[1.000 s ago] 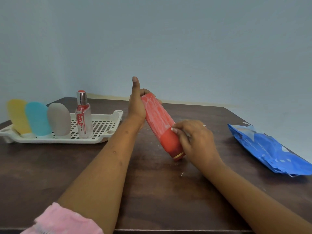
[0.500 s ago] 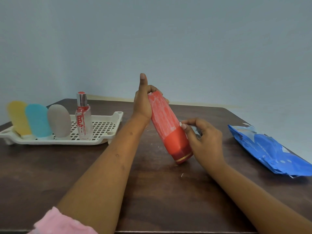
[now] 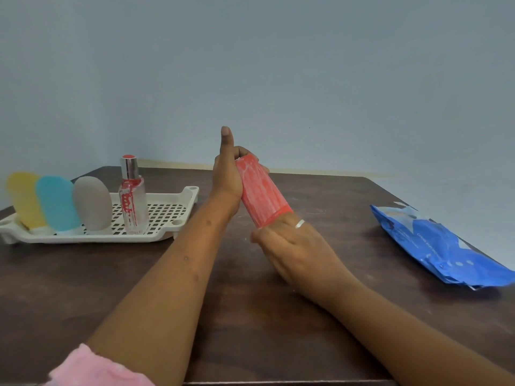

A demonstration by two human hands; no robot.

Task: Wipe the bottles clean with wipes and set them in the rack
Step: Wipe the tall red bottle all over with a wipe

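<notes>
A red bottle [image 3: 262, 195] is held tilted above the table, its top leaning away to the left. A thin whitish wipe clings round its visible body. My left hand [image 3: 227, 174] grips the upper end with the thumb pointing straight up. My right hand [image 3: 292, 246] is curled round the lower end and hides the cap. The white slotted rack [image 3: 178, 221] stands at the left and holds a yellow bottle [image 3: 23, 199], a light blue bottle [image 3: 57, 203], a grey bottle [image 3: 93, 203] and a clear spray bottle with red print [image 3: 133, 196].
A blue pack of wipes [image 3: 440, 246] lies at the right edge of the dark wooden table [image 3: 83, 288]. The right half of the rack holds nothing. A pale wall rises just behind the table's far edge.
My right hand went from pinching at the bottle's side to wrapping round its lower end. The whitish wipe now covers the bottle down to that hand.
</notes>
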